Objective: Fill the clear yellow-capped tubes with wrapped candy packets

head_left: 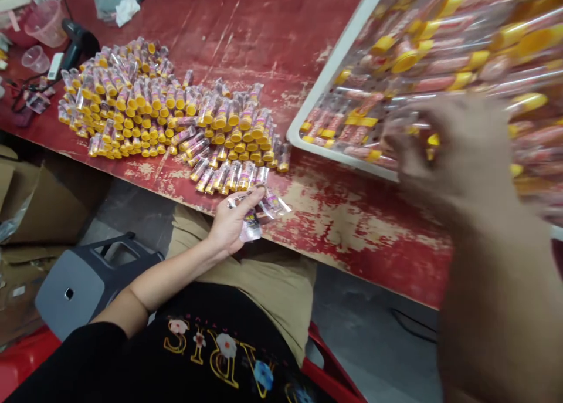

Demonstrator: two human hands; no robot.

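My left hand (235, 218) is closed on several clear printed plastic sleeves (273, 203), thumb pressed on top, just off the table's front edge. Blurred by motion, my right hand (440, 139) is over the near side of a white-rimmed tray (336, 57). Its fingers are curled among clear tubes with yellow caps (457, 80) and pinkish contents; whether they grip one cannot be made out. Left of the tray, beyond my left hand, lies a big stacked pile of sleeved tubes (145, 107), most with their yellow ends toward me.
The red table (264, 27) has worn paint along its front edge. A black hot-air gun (79, 39) and clear plastic cups (36, 58) sit at the far left. Below are a grey stool-like item (73, 291) and cardboard boxes (57, 197).
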